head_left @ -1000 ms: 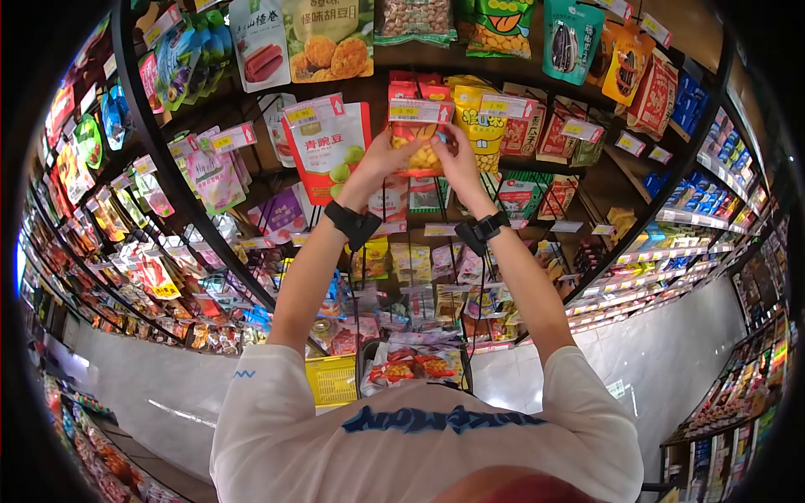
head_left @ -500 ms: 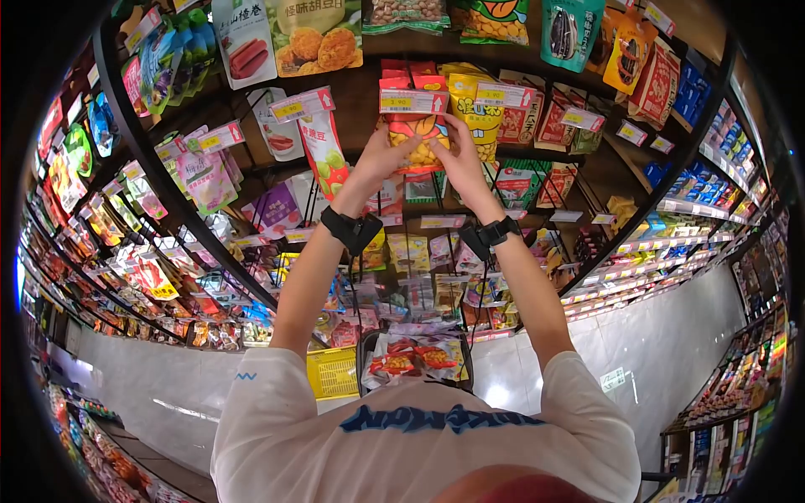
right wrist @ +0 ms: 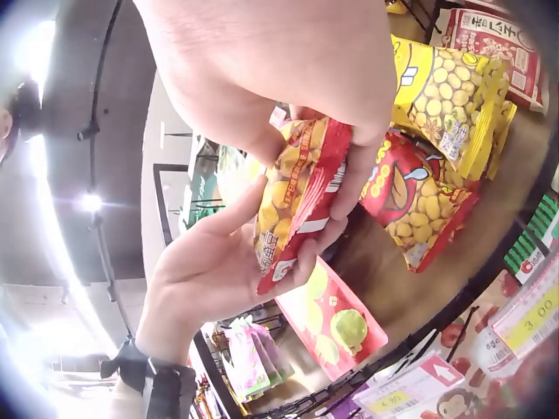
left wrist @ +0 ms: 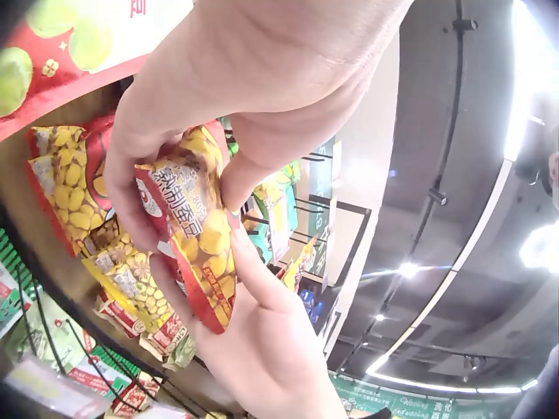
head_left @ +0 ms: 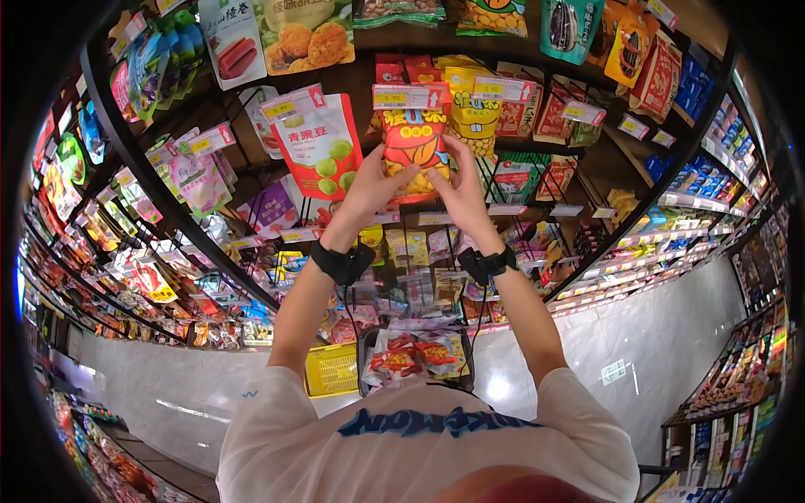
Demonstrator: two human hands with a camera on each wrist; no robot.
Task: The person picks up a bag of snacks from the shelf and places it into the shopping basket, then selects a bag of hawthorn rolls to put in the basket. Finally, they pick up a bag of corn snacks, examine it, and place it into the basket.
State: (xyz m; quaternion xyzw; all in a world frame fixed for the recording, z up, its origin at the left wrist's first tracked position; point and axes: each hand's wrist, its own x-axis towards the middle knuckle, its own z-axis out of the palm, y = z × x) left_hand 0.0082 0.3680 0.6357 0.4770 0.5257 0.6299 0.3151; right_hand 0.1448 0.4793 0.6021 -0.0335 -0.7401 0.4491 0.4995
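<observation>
A red and yellow snack bag [head_left: 416,151] of roasted beans is held up in front of a hook of like bags on the shelf wall. My left hand [head_left: 373,186] grips its left edge and my right hand [head_left: 459,189] grips its right edge. In the left wrist view the same bag [left wrist: 194,236] is pinched between fingers and thumb. The right wrist view shows this bag [right wrist: 295,202] with fingers curled round it, and more red bags [right wrist: 417,205] hang behind.
A white and red green-pea bag [head_left: 321,147] hangs to the left, yellow bags [head_left: 471,113] to the right. Price tags [head_left: 408,97] stick out from the hooks. Below my arms sits a basket [head_left: 415,356] with snack packets, beside a yellow basket [head_left: 331,377].
Both hands have come down and toward me with the red bag. The green-pea bag on the left swung edge-on, then back to face me.
</observation>
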